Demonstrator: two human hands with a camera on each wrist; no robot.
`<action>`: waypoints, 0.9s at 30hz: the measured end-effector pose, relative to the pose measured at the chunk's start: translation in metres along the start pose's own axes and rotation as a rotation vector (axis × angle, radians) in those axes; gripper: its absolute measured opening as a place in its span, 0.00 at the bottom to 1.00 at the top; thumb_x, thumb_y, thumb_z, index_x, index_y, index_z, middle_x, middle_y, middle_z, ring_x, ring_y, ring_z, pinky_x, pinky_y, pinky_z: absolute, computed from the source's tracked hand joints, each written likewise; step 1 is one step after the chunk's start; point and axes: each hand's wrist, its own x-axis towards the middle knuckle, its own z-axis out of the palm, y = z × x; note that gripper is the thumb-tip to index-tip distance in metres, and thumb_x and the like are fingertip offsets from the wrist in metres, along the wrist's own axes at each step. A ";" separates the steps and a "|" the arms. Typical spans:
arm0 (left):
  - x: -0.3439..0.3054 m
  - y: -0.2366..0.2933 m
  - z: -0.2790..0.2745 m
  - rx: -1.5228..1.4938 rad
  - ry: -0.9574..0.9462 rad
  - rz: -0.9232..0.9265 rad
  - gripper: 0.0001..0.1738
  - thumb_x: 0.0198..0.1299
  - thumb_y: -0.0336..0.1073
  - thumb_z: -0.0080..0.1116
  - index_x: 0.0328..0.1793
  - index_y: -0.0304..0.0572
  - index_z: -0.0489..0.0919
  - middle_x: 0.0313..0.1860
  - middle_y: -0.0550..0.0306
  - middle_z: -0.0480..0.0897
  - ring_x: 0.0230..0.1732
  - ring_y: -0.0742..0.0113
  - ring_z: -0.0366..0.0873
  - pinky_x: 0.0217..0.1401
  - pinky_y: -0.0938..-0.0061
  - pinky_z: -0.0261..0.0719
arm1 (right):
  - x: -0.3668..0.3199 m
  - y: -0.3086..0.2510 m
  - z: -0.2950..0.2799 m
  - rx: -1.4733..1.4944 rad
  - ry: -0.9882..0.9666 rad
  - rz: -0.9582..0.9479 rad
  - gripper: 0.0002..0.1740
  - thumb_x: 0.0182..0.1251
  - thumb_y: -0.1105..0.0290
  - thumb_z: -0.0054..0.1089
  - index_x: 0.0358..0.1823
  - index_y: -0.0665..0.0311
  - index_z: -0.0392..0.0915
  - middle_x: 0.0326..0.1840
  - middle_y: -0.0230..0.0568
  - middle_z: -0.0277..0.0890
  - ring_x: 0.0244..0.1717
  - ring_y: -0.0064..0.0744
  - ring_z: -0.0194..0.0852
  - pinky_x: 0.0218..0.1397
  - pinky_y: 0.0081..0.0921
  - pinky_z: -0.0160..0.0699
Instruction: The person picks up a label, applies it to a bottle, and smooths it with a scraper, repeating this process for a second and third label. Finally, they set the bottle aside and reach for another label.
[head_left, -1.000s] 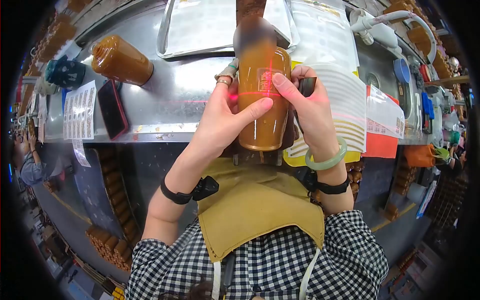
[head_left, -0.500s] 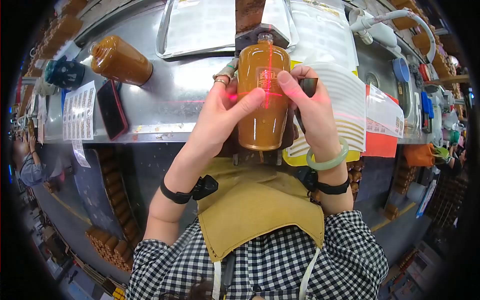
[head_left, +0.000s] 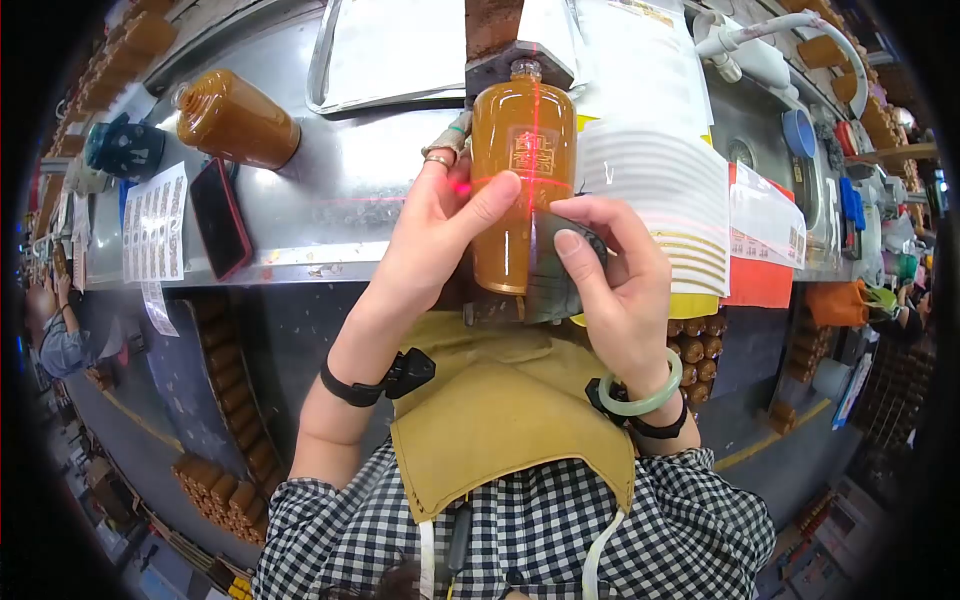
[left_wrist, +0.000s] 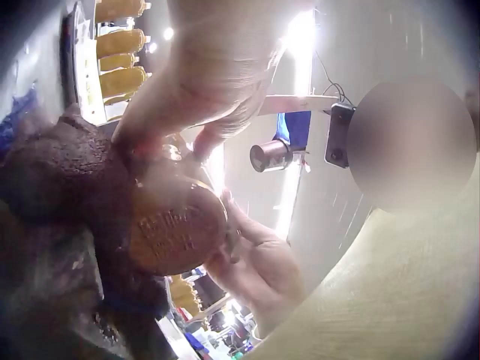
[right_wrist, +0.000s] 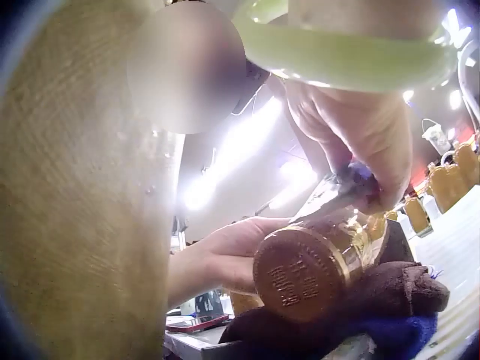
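Observation:
An amber-brown glass bottle (head_left: 498,240) lies on a dark cloth (right_wrist: 405,289), neck away from me, its embossed base (left_wrist: 176,236) towards me. A square label (head_left: 535,150) with gold-red characters sits on its upward face. Red laser lines cross the bottle at the label. My left hand (head_left: 430,230) grips the bottle's left side, thumb over the front; a finger wears a ring and a wrapped fingertip. My right hand (head_left: 630,265) pinches a dark, flat, flexible scraper (head_left: 555,275), which lies against the bottle's lower right below the label.
A bracket (head_left: 520,60) stands at the bottle's neck. On the left are another amber bottle (head_left: 238,120), a phone (head_left: 220,218), a label sheet (head_left: 155,225) and a dark jar (head_left: 125,148). Translucent sheets (head_left: 650,180) lie right; a metal tray (head_left: 390,100) stands behind.
My right hand has moved down, bringing the scraper from beside the bottle onto its lower front. Its thumb has left the label, which now shows whole. My left hand keeps its grip.

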 end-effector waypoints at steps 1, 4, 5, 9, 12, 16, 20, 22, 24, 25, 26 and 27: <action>0.000 0.000 -0.001 0.000 0.000 0.000 0.41 0.73 0.33 0.67 0.84 0.32 0.56 0.74 0.47 0.73 0.73 0.64 0.73 0.76 0.65 0.73 | 0.000 0.002 0.001 0.000 0.000 0.000 0.11 0.71 0.79 0.64 0.53 0.68 0.84 0.47 0.44 0.84 0.48 0.33 0.83 0.54 0.28 0.79; -0.001 -0.002 -0.004 -0.048 -0.012 -0.010 0.42 0.73 0.32 0.66 0.85 0.32 0.54 0.75 0.47 0.72 0.74 0.64 0.72 0.77 0.65 0.71 | 0.000 0.006 0.004 -0.044 0.012 -0.032 0.11 0.70 0.78 0.65 0.53 0.67 0.85 0.45 0.44 0.84 0.44 0.36 0.83 0.50 0.28 0.79; -0.002 -0.003 -0.003 -0.011 -0.022 0.011 0.43 0.73 0.32 0.66 0.85 0.32 0.54 0.75 0.47 0.72 0.74 0.64 0.72 0.77 0.65 0.71 | 0.000 0.005 0.004 -0.069 0.001 -0.024 0.11 0.70 0.78 0.66 0.52 0.67 0.85 0.44 0.44 0.85 0.44 0.36 0.83 0.49 0.29 0.79; 0.000 -0.005 0.000 0.033 -0.027 0.031 0.44 0.73 0.33 0.67 0.86 0.33 0.52 0.76 0.47 0.70 0.74 0.64 0.72 0.77 0.65 0.72 | 0.000 0.006 0.005 -0.066 0.020 -0.032 0.11 0.69 0.77 0.67 0.52 0.66 0.86 0.43 0.43 0.84 0.41 0.37 0.81 0.46 0.29 0.78; -0.002 -0.004 0.000 0.033 -0.026 0.032 0.44 0.72 0.33 0.67 0.86 0.33 0.52 0.76 0.48 0.70 0.74 0.64 0.72 0.77 0.65 0.72 | -0.002 0.006 0.007 -0.084 0.027 -0.033 0.12 0.68 0.78 0.68 0.52 0.66 0.86 0.42 0.44 0.84 0.40 0.37 0.81 0.46 0.30 0.78; -0.001 -0.006 0.000 0.016 -0.022 0.024 0.43 0.73 0.34 0.66 0.86 0.33 0.53 0.76 0.48 0.70 0.73 0.64 0.73 0.77 0.66 0.72 | -0.001 0.004 0.005 -0.117 0.016 -0.043 0.12 0.68 0.78 0.68 0.52 0.65 0.86 0.42 0.44 0.84 0.40 0.37 0.81 0.46 0.30 0.77; -0.001 -0.007 -0.001 -0.029 -0.014 0.015 0.41 0.75 0.35 0.64 0.85 0.33 0.54 0.75 0.48 0.72 0.73 0.65 0.73 0.76 0.66 0.72 | 0.000 0.004 0.005 -0.134 0.023 -0.045 0.12 0.67 0.78 0.69 0.51 0.65 0.86 0.41 0.43 0.83 0.40 0.38 0.81 0.45 0.31 0.78; -0.001 -0.007 -0.001 -0.031 -0.017 0.018 0.40 0.76 0.35 0.63 0.85 0.33 0.54 0.74 0.48 0.73 0.72 0.65 0.73 0.76 0.66 0.72 | 0.000 0.002 0.005 -0.151 0.025 -0.058 0.11 0.67 0.78 0.69 0.50 0.65 0.86 0.40 0.43 0.83 0.39 0.39 0.81 0.45 0.31 0.78; -0.002 -0.005 0.000 -0.028 -0.006 0.010 0.38 0.76 0.35 0.63 0.84 0.33 0.56 0.73 0.48 0.74 0.72 0.65 0.74 0.76 0.66 0.71 | 0.000 -0.002 0.005 -0.220 0.014 -0.051 0.11 0.66 0.78 0.69 0.49 0.64 0.86 0.39 0.44 0.81 0.39 0.42 0.81 0.44 0.32 0.78; -0.001 -0.006 0.001 -0.028 -0.005 0.007 0.38 0.76 0.35 0.63 0.84 0.33 0.56 0.73 0.48 0.74 0.72 0.65 0.74 0.76 0.66 0.71 | 0.000 -0.002 0.004 -0.220 0.014 -0.049 0.11 0.66 0.78 0.69 0.49 0.64 0.86 0.39 0.44 0.81 0.39 0.42 0.81 0.44 0.32 0.78; -0.001 -0.006 0.001 -0.029 -0.008 0.015 0.38 0.76 0.35 0.63 0.84 0.33 0.56 0.73 0.48 0.74 0.72 0.66 0.74 0.76 0.66 0.71 | 0.001 -0.001 0.005 -0.223 0.016 -0.055 0.11 0.66 0.78 0.69 0.49 0.64 0.86 0.39 0.44 0.81 0.39 0.42 0.81 0.44 0.33 0.78; -0.001 -0.006 0.001 -0.029 -0.010 0.023 0.37 0.76 0.35 0.62 0.83 0.33 0.56 0.73 0.48 0.74 0.71 0.66 0.74 0.76 0.66 0.71 | 0.001 0.000 0.004 -0.225 0.018 -0.061 0.11 0.66 0.78 0.70 0.49 0.64 0.86 0.38 0.44 0.80 0.39 0.43 0.81 0.44 0.33 0.78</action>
